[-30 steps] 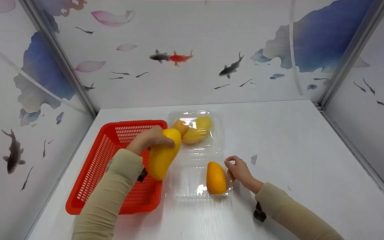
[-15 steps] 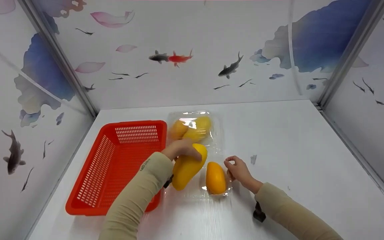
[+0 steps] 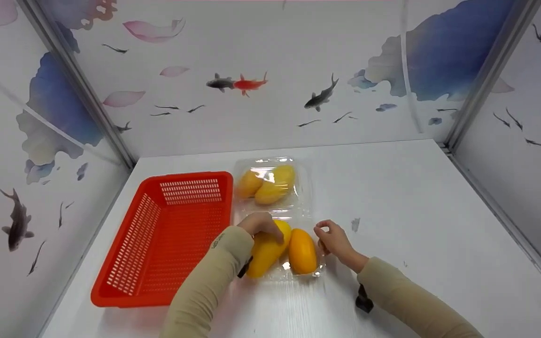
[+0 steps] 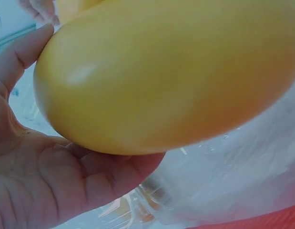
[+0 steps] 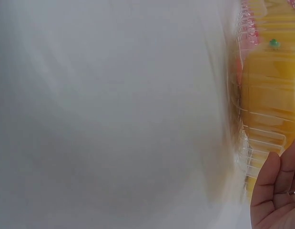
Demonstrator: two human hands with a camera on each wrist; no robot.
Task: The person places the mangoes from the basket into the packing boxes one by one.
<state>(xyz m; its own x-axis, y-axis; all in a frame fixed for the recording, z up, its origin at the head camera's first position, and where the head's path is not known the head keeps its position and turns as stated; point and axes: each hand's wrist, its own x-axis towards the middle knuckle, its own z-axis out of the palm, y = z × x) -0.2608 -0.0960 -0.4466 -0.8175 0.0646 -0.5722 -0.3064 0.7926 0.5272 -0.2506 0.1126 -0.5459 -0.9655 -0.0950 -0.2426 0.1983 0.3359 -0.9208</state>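
A yellow mango point(image 3: 266, 253) is gripped from above by my left hand point(image 3: 262, 224), over the left side of a clear plastic clamshell box's near half point(image 3: 277, 278). In the left wrist view, thumb and fingers spread around one end of this mango point(image 4: 152, 81). An orange-yellow mango point(image 3: 302, 252) lies in the box's right side, beside the held one. At the box's right edge rests my right hand point(image 3: 336, 241), fingers bent. The right wrist view shows its fingers point(image 5: 266, 186) against the clear wall; whether they pinch the rim is unclear.
To the left stands a red plastic basket point(image 3: 167, 300) with slotted sides and nothing visible inside. Behind the near box half, more mangoes point(image 3: 275, 184) lie under clear plastic point(image 3: 302, 178). Printed wall panels point(image 3: 270, 122) close off the back and sides of the white table point(image 3: 392, 202).
My left hand has carried the yellow mango rightward from above the basket and lowered it next to the orange-yellow one. My right hand has stayed at the box's edge.
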